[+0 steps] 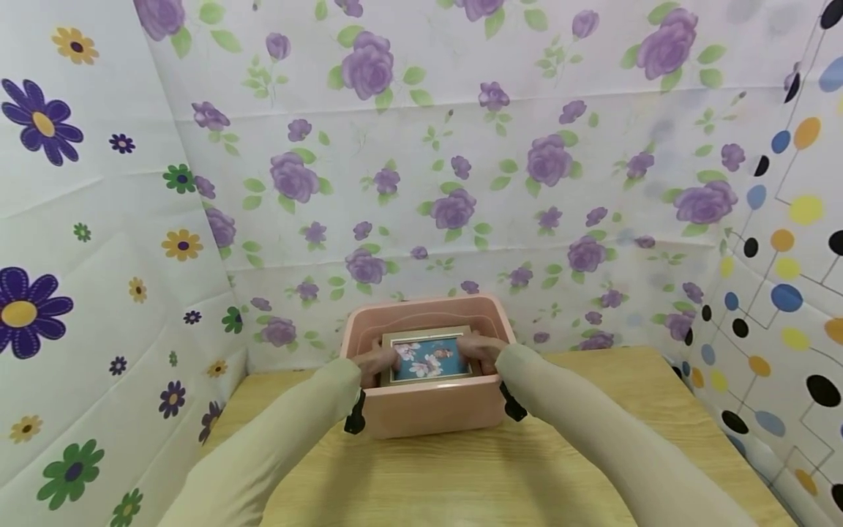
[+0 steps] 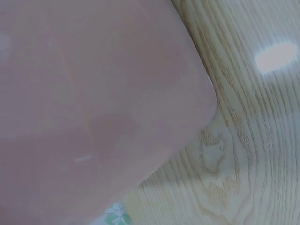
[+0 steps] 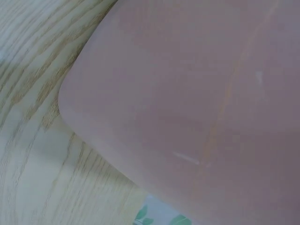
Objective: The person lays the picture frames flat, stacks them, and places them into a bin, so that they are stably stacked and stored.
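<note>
A pink plastic bin [image 1: 435, 413] stands on the wooden table, close to the back wall. Inside it is a picture frame [image 1: 429, 359] with a pale border and a blue picture of white blossoms. My left hand [image 1: 378, 361] grips the frame's left side within the bin, and my right hand [image 1: 482, 348] grips its right side. Thumbs lie over the front; the other fingers are hidden behind the frame and the bin's walls. Both wrist views show only the bin's outer wall [image 2: 140, 93] and the tabletop, with no hand visible.
The wooden table [image 1: 435, 483] extends in front of the bin and to both sides. A cloth with purple roses [image 1: 454, 208] hangs right behind it. Patterned cloths close off the left and right sides. Each wrist wears a black strap [image 1: 356, 413].
</note>
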Demonstrator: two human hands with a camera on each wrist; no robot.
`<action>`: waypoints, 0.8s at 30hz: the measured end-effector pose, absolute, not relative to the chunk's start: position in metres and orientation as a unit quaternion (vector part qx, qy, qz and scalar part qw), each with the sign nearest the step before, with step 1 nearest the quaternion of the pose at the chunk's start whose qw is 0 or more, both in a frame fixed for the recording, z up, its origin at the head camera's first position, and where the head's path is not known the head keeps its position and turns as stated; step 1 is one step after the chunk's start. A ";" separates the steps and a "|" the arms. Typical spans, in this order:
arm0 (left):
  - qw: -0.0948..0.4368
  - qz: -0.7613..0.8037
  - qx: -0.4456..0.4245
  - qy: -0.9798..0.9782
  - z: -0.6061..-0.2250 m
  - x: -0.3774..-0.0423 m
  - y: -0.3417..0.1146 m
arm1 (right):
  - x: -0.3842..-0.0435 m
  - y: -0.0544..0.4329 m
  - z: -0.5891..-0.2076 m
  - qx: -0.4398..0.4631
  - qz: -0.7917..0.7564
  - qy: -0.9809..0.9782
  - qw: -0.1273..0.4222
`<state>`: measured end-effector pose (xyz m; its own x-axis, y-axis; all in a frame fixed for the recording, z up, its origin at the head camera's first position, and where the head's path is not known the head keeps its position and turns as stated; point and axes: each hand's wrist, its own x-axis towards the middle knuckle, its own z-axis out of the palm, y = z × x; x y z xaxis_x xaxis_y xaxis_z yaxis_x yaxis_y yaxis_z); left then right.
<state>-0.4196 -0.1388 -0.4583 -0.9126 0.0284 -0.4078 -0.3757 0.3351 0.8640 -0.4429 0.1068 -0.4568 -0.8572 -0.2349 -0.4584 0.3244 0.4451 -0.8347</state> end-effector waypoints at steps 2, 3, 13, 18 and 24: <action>0.182 0.568 -0.110 0.795 -0.459 -0.419 -0.139 | -0.443 0.107 -0.457 0.027 -0.520 0.807 0.279; 0.184 0.569 -0.109 0.794 -0.459 -0.418 -0.139 | -0.444 0.108 -0.457 0.025 -0.517 0.807 0.285; 0.162 0.533 -0.079 0.827 -0.448 -0.419 -0.138 | -0.438 0.112 -0.447 -0.012 -0.485 0.836 0.255; 0.121 0.491 -0.040 0.862 -0.444 -0.415 -0.142 | -0.432 0.114 -0.446 -0.020 -0.471 0.846 0.247; 0.067 0.476 0.038 0.876 -0.440 -0.407 -0.148 | -0.421 0.118 -0.439 -0.035 -0.463 0.861 0.210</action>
